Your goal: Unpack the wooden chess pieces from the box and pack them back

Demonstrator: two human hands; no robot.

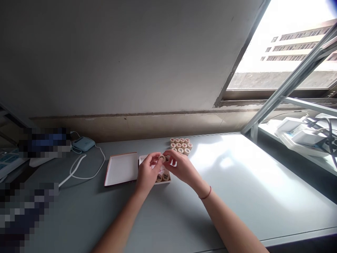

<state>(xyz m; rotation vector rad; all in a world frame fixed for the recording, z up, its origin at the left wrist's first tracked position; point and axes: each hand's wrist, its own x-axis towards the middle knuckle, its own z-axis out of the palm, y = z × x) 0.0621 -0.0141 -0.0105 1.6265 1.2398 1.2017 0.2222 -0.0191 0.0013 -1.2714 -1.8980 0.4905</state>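
Both hands meet above an open box [165, 182] on the table. My left hand [147, 171] pinches a round wooden Chinese chess piece [162, 158] with a dark character on it. Close against it is a second Chinese chess piece [167, 159], gripped by the fingers of my right hand [181, 166]. Below the hands, more chess pieces [165, 176] lie in the near right corner of the box; the rest of its inside is mostly covered by my hands. Beyond my right hand, several pieces [178, 145] stand grouped in rows on the table.
A shallow white-lined box lid [121, 169] lies left of the box. Farther left are a light-blue device [83, 143] and a white cable [101, 165]. A metal frame [286, 80] and white chargers [310, 135] stand at the right, below a window.
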